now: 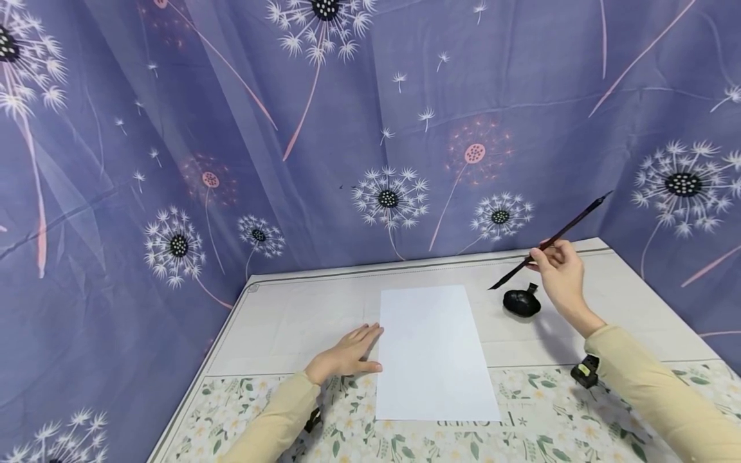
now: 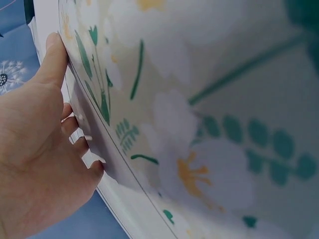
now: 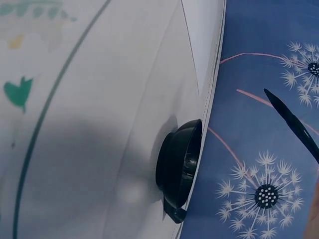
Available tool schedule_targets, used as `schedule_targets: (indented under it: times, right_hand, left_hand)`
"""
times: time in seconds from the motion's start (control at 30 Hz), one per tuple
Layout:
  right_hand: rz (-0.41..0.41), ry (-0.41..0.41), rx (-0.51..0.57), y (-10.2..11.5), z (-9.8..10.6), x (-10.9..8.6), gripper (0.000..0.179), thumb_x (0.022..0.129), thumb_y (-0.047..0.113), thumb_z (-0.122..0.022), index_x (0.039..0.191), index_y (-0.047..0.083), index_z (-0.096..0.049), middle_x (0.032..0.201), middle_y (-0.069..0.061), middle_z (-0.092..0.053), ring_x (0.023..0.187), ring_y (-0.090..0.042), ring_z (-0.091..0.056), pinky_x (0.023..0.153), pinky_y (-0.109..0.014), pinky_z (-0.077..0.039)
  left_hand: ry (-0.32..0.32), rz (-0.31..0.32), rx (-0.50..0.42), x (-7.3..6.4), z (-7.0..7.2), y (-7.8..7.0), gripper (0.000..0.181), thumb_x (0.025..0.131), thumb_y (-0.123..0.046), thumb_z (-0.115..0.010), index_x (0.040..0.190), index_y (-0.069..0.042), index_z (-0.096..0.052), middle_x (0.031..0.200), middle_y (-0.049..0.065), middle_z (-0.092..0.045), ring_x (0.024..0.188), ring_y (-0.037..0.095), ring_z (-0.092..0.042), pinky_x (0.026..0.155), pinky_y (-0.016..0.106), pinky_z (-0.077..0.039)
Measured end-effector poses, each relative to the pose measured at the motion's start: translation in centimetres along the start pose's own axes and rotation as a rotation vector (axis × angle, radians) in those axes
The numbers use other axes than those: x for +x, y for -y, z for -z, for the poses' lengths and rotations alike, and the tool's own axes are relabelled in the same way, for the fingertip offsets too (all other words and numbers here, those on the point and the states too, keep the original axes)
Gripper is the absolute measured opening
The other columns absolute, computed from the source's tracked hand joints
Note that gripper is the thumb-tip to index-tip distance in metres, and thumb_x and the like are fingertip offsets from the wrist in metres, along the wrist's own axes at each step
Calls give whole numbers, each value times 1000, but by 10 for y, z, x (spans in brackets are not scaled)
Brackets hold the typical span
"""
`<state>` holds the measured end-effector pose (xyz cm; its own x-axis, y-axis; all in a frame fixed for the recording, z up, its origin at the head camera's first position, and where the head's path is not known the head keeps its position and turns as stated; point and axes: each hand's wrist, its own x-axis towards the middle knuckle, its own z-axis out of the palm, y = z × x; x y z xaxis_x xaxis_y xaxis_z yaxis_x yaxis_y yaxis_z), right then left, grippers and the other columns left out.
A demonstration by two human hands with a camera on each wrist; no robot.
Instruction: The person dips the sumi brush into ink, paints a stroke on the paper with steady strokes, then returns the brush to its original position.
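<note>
In the head view my right hand [image 1: 560,276] pinches a dark writing brush [image 1: 570,226] by its handle, above the table's right side. The brush slants, its black tip pointing down to the left. Just below it sits a small black ink dish [image 1: 521,302] with a short handle; the right wrist view shows the dish [image 3: 179,164] from the side and the brush tip [image 3: 284,109] apart from it. A blank white sheet of paper [image 1: 431,354] lies mid-table. My left hand [image 1: 350,352] rests flat, fingers extended, at the paper's left edge.
The table [image 1: 301,328] has a pale cover with a floral front part. A blue-purple curtain [image 1: 347,128] with dandelions hangs behind and at both sides. Black devices sit at both wrists, the right one [image 1: 586,372] below the sleeve.
</note>
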<state>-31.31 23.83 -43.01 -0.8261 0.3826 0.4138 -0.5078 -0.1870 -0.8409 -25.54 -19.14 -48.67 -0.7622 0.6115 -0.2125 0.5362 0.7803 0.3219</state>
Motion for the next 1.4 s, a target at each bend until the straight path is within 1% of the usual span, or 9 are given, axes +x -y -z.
schedule_targets:
  times: [0.27, 0.37, 0.5, 0.73, 0.9, 0.97, 1.13, 1.3, 1.4]
  right_hand:
    - [24, 39, 10, -1, -6, -4, 12, 88, -13, -59, 97, -6, -55, 73, 2, -65, 69, -4, -68, 64, -20, -58]
    - [33, 52, 21, -1, -9, -5, 12, 88, -13, -59, 97, -5, -55, 74, 0, -65, 70, -5, -69, 64, -20, -58]
    - [24, 75, 22, 0, -13, -7, 12, 89, -10, -60, 95, -1, -56, 75, 1, -66, 72, -5, -69, 65, -20, -58]
    - [10, 132, 56, -1, -15, -9, 13, 89, -9, -60, 99, -5, -54, 77, 2, -66, 73, -6, -69, 67, -21, -58]
    - [20, 156, 52, -3, -18, -11, 13, 89, -10, -60, 98, -1, -56, 78, 2, -66, 74, -6, -69, 68, -22, -59]
    - [29, 161, 29, -3, -19, -11, 15, 89, -10, -60, 98, 2, -57, 78, 2, -66, 74, -6, -69, 68, -22, -59]
    - [51, 176, -17, -2, -24, -13, 15, 90, -11, -58, 98, 1, -57, 78, 3, -65, 72, -4, -69, 67, -21, -58]
    - [65, 204, -4, -2, -28, -15, 19, 89, -13, -58, 96, 5, -58, 77, 3, -66, 73, -4, -69, 68, -21, -58]
    - [79, 221, 3, -2, -30, -16, 13, 89, -13, -58, 97, -3, -56, 77, 1, -66, 73, -5, -69, 68, -21, -59]
  left_hand:
    - [4, 12, 0, 1, 0, -2, 83, 94, -44, -59, 155, -5, -17, 161, 17, -16, 149, 39, -15, 120, 54, -18]
    - [3, 12, 4, 1, 0, -2, 84, 94, -45, -59, 155, -5, -16, 161, 17, -16, 149, 39, -15, 120, 53, -18]
    - [2, 15, 8, 2, -1, -2, 84, 94, -45, -58, 155, -5, -17, 161, 16, -16, 149, 38, -15, 120, 53, -18]
    - [3, 21, 3, 1, -1, -2, 83, 94, -45, -59, 155, -5, -17, 162, 16, -16, 149, 38, -15, 120, 53, -18]
    - [1, 25, 2, 1, -1, -3, 83, 94, -45, -59, 155, -6, -17, 162, 16, -16, 149, 38, -15, 120, 53, -18]
    - [-1, 23, 4, 1, 0, -3, 83, 94, -45, -58, 155, -5, -17, 161, 16, -16, 149, 38, -16, 120, 53, -18]
    - [-5, 19, 5, 0, 1, -4, 83, 94, -45, -59, 154, -5, -17, 161, 16, -17, 148, 38, -16, 120, 53, -18]
    - [-8, 15, 7, 1, 1, -3, 83, 94, -44, -59, 154, -4, -17, 161, 17, -17, 148, 39, -16, 120, 53, -19]
    - [-7, 17, 9, 1, 1, -3, 83, 94, -44, -59, 154, -5, -17, 161, 17, -16, 148, 39, -16, 120, 53, -18]
